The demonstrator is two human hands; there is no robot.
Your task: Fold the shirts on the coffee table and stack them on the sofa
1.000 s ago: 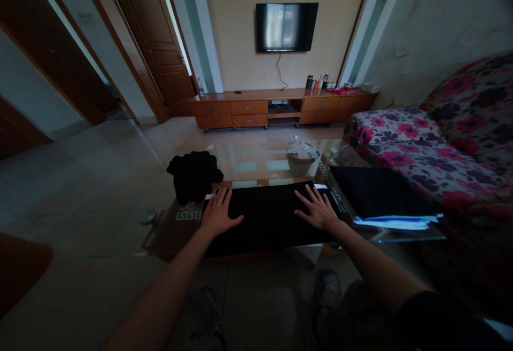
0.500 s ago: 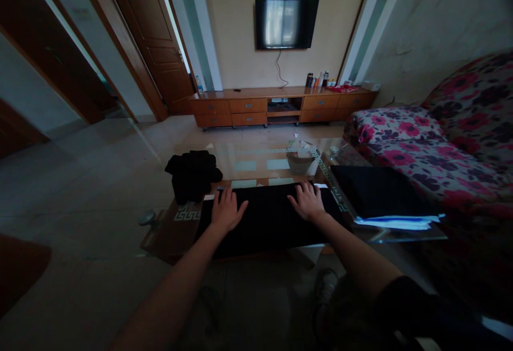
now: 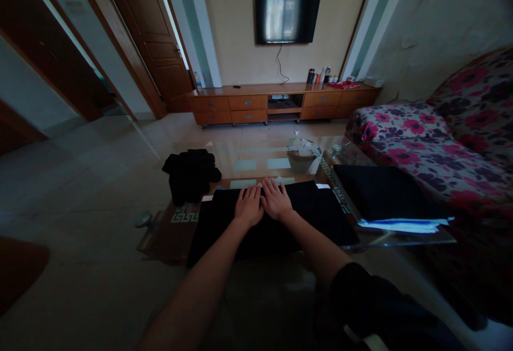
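Observation:
A dark folded cloth, perhaps a garment, [image 3: 316, 217] lies spread on the glass coffee table [image 3: 184, 215] in front of me. White bits show at its far left and far right corners. My left hand [image 3: 249, 204] rests flat on the cloth's far middle part, fingers stretched forward. Right beside it, my right hand [image 3: 276, 199] also lies flat, its thumb side touching or almost touching the left hand. A rumpled black cloth bundle [image 3: 190, 174] sits to the left of the flat cloth.
On the table's right side is a stack of folded dark cloth [image 3: 388, 190] with white and blue layers beneath. A bowl-like container [image 3: 301, 163] stands at the far side. Beyond are a wooden TV cabinet [image 3: 248, 104], a wall television [image 3: 287, 17] and a floral sofa [image 3: 433, 153].
Both my hands have slid inward over the cloth, from well apart to side by side at its middle. The view has shifted slightly.

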